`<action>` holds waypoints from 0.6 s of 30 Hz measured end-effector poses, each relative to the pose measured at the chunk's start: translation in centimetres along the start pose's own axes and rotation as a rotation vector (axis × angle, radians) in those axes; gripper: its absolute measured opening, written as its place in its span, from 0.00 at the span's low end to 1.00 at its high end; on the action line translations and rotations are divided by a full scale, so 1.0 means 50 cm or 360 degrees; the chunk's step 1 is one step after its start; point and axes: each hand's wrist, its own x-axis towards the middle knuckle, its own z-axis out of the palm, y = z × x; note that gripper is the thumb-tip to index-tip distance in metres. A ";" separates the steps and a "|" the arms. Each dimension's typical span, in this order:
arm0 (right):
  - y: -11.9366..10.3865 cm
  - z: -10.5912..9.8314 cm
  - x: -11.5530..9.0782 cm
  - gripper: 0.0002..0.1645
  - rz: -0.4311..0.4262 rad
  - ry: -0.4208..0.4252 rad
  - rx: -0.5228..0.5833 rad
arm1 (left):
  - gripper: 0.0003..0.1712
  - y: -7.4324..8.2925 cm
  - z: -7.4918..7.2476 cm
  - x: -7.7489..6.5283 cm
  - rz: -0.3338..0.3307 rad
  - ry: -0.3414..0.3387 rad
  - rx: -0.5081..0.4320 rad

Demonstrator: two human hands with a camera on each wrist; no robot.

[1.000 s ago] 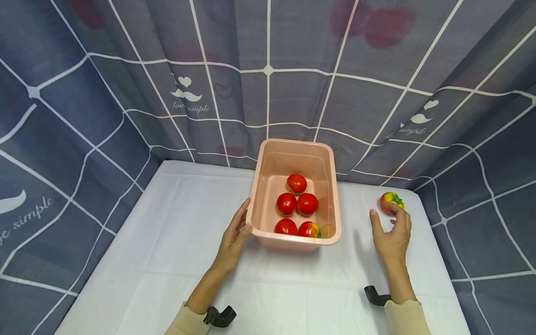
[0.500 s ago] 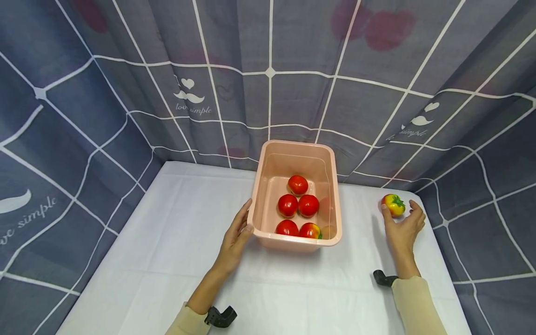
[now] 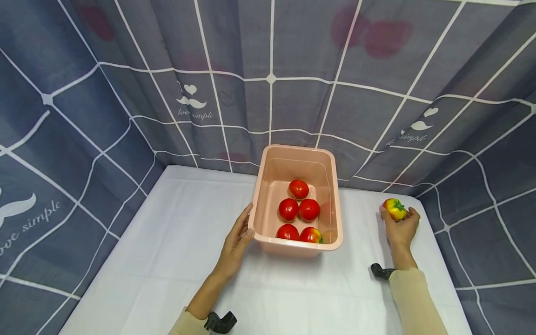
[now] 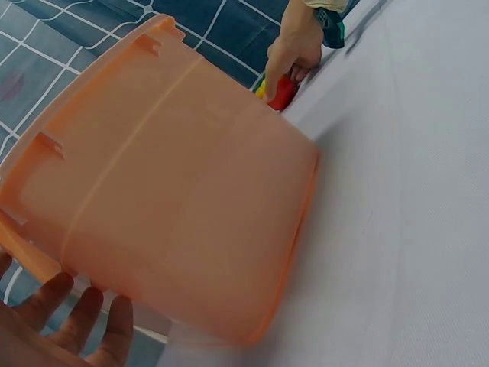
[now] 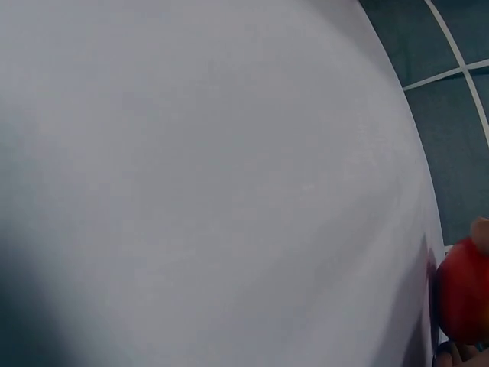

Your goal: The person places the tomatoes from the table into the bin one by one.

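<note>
A peach-coloured plastic box (image 3: 296,249) stands mid-table, several glossy red tomato-like fruits (image 3: 299,189) inside it; one of these has a yellow patch and some green. My left hand (image 3: 231,246) touches the box's left side near the front corner, fingers extended along the outer wall and thumb at the corner; the left wrist view shows fingertips (image 4: 116,325) by the rim. At the table's far right, my right hand (image 3: 402,232) pinches a red-and-yellow fruit with a green top (image 3: 395,209) between thumb and fingers. Only its red side shows in the right wrist view.
A white cloth covers the table (image 3: 176,223). Grey-blue curtains with white grid lines (image 3: 234,107) hang behind it and on both sides. The right-hand fruit sits close to the table's back right corner. Each wrist carries a black camera mount (image 3: 221,322).
My right hand has shifted right around the red-and-yellow fruit, and its fingers have closed in on it. The left hand and the box keep their places; the head view has tilted slightly.
</note>
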 end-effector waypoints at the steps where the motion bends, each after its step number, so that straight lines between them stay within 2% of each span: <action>1: -0.001 0.001 0.002 0.56 -0.0002 -0.0004 -0.0003 | 0.37 0.001 0.000 0.000 0.0002 0.0002 0.0000; 8: -0.011 0.005 0.008 0.53 0.0000 -0.0022 -0.0063 | 0.36 0.001 -0.002 0.000 0.0023 0.0025 0.0007; 18: -0.016 -0.022 -0.007 0.52 0.0033 -0.0056 -0.0077 | 0.37 -0.001 -0.001 0.000 0.0016 0.0002 0.0016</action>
